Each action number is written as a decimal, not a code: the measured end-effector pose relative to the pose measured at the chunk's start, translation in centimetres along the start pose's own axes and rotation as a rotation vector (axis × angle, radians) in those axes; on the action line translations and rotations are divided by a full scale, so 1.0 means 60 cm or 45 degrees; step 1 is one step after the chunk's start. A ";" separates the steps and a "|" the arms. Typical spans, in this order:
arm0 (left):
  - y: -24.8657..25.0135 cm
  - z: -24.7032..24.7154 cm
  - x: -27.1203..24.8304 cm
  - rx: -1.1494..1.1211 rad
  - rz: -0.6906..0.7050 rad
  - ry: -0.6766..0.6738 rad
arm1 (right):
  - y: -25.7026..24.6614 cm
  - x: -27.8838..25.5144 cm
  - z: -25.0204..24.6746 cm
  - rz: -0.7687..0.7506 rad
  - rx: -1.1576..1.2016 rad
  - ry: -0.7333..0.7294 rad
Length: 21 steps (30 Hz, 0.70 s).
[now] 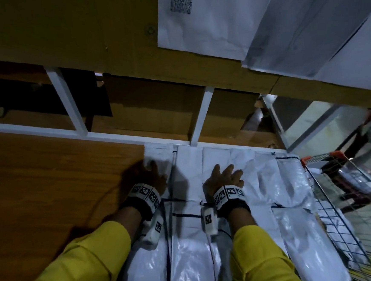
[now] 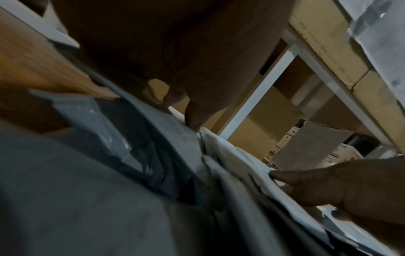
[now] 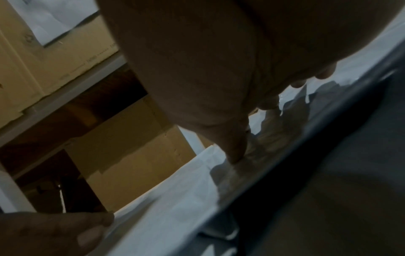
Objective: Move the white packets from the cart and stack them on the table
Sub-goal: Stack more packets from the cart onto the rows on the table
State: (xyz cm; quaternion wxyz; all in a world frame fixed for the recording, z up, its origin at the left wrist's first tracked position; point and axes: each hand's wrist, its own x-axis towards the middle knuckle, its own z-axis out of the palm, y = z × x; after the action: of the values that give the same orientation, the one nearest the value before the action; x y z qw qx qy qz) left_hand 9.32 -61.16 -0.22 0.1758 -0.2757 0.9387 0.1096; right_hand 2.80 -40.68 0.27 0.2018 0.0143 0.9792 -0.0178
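Both hands lie flat, fingers spread, gripping nothing: left hand point(image 1: 153, 173) on the packet stack's point(image 1: 200, 163) tabletop-side edge, right hand point(image 1: 224, 179) mid-stack; the packets' long axis runs away from the body.

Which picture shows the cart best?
The head view: the wire cart shows at the right edge, beside the white packets on the table. Neither wrist view shows the cart; they show only hands, packets and cardboard boxes.
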 end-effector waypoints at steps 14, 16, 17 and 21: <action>-0.058 -0.029 -0.010 -0.153 0.159 0.132 | 0.031 -0.120 -0.039 0.049 0.465 0.267; -0.072 -0.033 -0.017 -0.219 0.128 0.171 | 0.041 -0.133 -0.034 0.047 0.490 0.308; -0.077 -0.032 -0.017 -0.253 0.114 0.166 | 0.045 -0.137 -0.034 0.046 0.509 0.324; -0.086 -0.047 -0.027 -0.374 0.069 0.194 | 0.055 -0.147 -0.031 0.011 0.569 0.365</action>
State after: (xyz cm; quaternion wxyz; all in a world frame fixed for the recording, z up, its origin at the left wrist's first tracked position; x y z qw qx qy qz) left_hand 12.72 -65.51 2.43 0.0591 -0.2806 0.9302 0.2292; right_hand 10.31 -37.49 5.36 0.0529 0.0651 0.9694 -0.2306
